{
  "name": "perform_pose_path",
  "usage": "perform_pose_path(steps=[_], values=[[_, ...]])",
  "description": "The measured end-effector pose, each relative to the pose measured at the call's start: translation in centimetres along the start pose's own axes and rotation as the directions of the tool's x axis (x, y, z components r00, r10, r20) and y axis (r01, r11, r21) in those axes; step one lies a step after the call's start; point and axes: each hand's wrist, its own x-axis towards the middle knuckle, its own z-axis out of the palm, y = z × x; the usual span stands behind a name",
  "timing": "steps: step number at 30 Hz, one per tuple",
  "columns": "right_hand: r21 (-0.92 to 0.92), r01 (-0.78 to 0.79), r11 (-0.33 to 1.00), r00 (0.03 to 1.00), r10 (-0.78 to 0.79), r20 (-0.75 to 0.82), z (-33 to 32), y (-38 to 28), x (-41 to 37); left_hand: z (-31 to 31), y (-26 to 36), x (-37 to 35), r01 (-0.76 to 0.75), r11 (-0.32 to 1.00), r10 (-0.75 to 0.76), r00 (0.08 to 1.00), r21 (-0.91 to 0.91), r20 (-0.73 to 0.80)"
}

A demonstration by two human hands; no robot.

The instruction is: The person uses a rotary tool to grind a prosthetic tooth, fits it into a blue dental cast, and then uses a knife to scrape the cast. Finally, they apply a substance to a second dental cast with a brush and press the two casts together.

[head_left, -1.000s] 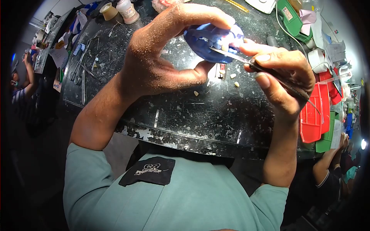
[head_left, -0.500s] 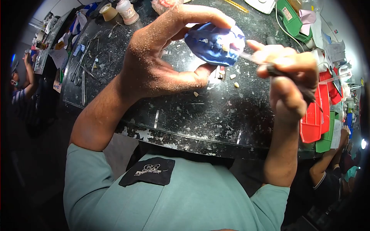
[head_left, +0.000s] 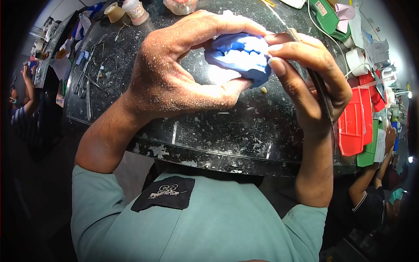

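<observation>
A blue moulded piece with a row of pale tooth shapes is gripped between the thumb and fingers of my left hand, which has pale grains stuck to its skin. At the piece's right edge are the thumb and fingertips of my right hand, pinched together; whether something small sits between them is hidden. A long, thin dark tool lies across that same hand, held in its fingers. One small tooth-like bit rests on the table just below the blue piece.
The black, paint-flecked table bears scissors at left, a bottle and glass bowl at the top, and red bins and a green bin at right. Other people are at both far sides.
The blue piece has turned, showing its tooth row. My right hand has swung its tool upward and away from the piece, and its fingertips have come to the piece's right edge.
</observation>
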Motion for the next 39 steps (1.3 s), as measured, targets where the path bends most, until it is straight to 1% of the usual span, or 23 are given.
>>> perform_pose_path(steps=[1, 2, 4, 5, 6, 7, 9, 12, 13, 15, 20, 25, 27, 32, 34, 36, 39], values=[[0.068, -0.047, 0.997, 0.998, 0.049, -0.031, 0.3, 0.2, -0.1, 0.1, 0.0, 0.0, 0.030, 0.999, -0.031, 0.999, -0.035, -0.017], [0.068, -0.048, 0.997, 0.998, 0.050, -0.030, 0.3, 0.1, -0.2, 0.0, 0.0, -0.1, 0.031, 0.999, -0.032, 0.999, -0.036, -0.017], [0.119, -0.128, 0.985, 0.990, 0.133, -0.037, 0.3, -0.1, -0.2, -0.3, 0.3, -0.1, 0.101, 0.995, -0.100, 0.995, -0.021, 0.030], [0.114, -0.124, 0.986, 0.991, 0.129, -0.036, 0.3, 0.0, -0.2, -0.2, 0.4, -0.1, 0.103, 0.994, -0.102, 0.994, -0.023, 0.030], [0.114, -0.127, 0.985, 0.991, 0.132, -0.035, 0.3, -0.1, -0.3, -0.1, 0.5, -0.1, 0.131, 0.990, -0.130, 0.991, -0.056, 0.024], [0.150, -0.180, 0.972, 0.982, 0.187, -0.032, 0.2, -0.2, -0.3, -0.1, 0.5, -0.1, 0.159, 0.983, -0.158, 0.987, -0.090, 0.019], [0.206, -0.270, 0.941, 0.959, 0.281, -0.030, 0.3, -0.5, -0.3, -0.1, 0.1, -0.3, 0.149, 0.984, -0.147, 0.989, -0.096, 0.024], [0.225, -0.305, 0.925, 0.948, 0.319, -0.026, 0.3, -0.4, -0.2, -0.1, -0.2, -0.4, 0.130, 0.987, -0.128, 0.991, -0.093, 0.034], [0.225, -0.307, 0.925, 0.947, 0.320, -0.027, 0.2, -0.4, -0.2, -0.1, -0.2, -0.4, 0.123, 0.989, -0.120, 0.992, -0.085, 0.040], [0.162, -0.309, 0.937, 0.950, 0.312, 0.005, 0.0, -0.4, -0.1, 0.1, -0.1, -0.4, 0.139, 0.985, -0.136, 0.990, -0.100, 0.034], [0.157, -0.323, 0.933, 0.946, 0.325, 0.018, -0.1, -0.5, 0.0, 0.0, -0.1, -0.3, 0.159, 0.981, -0.154, 0.987, -0.114, 0.046], [0.170, -0.323, 0.931, 0.946, 0.325, 0.014, 0.0, -0.4, -0.1, 0.0, -0.2, -0.4, 0.140, 0.985, -0.136, 0.990, -0.096, 0.047], [0.171, -0.257, 0.951, 0.966, 0.258, 0.019, 0.0, 0.0, -0.1, 0.0, 0.1, -0.2, 0.144, 0.985, -0.140, 0.989, -0.096, 0.051], [0.174, -0.223, 0.959, 0.975, 0.218, 0.047, -0.3, 0.1, 0.0, 0.0, 0.2, -0.2, 0.141, 0.986, -0.136, 0.989, -0.093, 0.061], [0.181, -0.208, 0.961, 0.978, 0.200, 0.059, -0.4, 0.1, 0.0, 0.0, 0.2, -0.2, 0.140, 0.983, -0.133, 0.989, -0.119, 0.061], [0.136, -0.167, 0.976, 0.984, 0.156, 0.091, -0.6, 0.1, 0.2, 0.0, 0.2, -0.3, 0.164, 0.978, -0.156, 0.985, -0.128, 0.068], [0.089, -0.195, 0.977, 0.976, 0.185, 0.112, -0.8, -0.4, 0.2, 0.2, 0.4, -0.3, 0.205, 0.967, -0.195, 0.978, -0.154, 0.078]])
